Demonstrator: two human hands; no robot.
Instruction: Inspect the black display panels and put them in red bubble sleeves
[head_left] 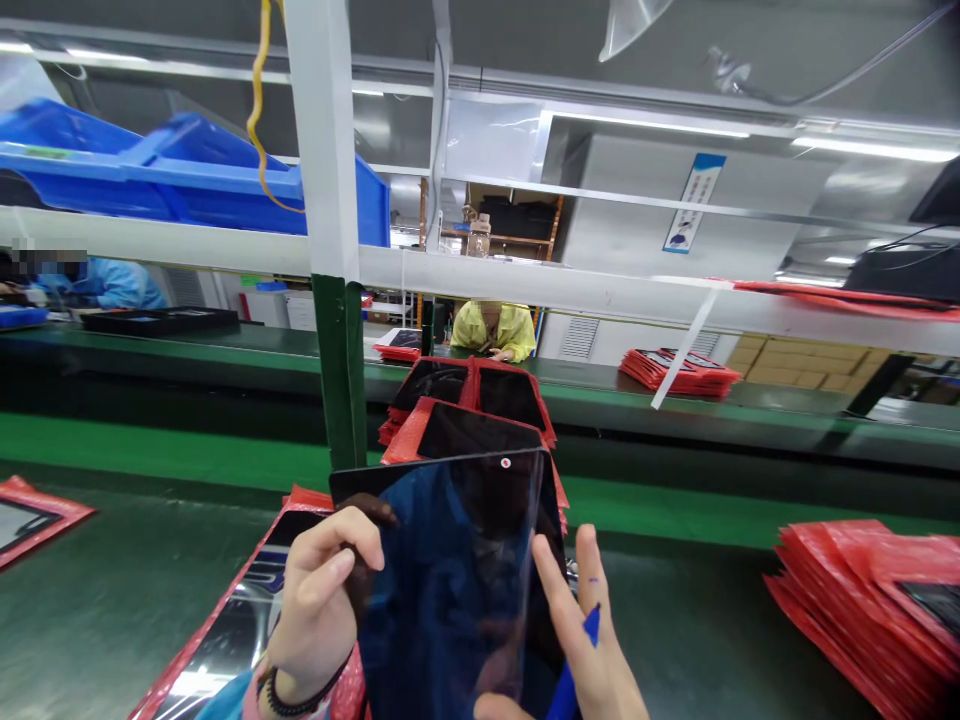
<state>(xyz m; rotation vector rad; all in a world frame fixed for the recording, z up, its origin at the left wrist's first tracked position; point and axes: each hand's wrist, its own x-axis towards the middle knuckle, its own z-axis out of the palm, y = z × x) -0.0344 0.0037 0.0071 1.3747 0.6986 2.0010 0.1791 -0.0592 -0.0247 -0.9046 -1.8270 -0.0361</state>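
I hold up a dark glossy glass panel (pixel 457 570) with a small red dot near its top edge. My left hand (pixel 319 600) grips its left edge, fingers curled round it. On the lower right side, my right hand (pixel 589 640) supports the panel with fingers stretched along the edge, and a blue marker (pixel 574 670) is tucked in that hand. Below my left hand lies another panel in a red bubble bag (pixel 225 630).
More panels in red bags (pixel 469 400) are stacked ahead on the green conveyor (pixel 150 450). A pile of red bags (pixel 877 590) sits at right, another bagged panel (pixel 30 515) at far left. A white-and-green post (pixel 334 250) stands close. People work across the line.
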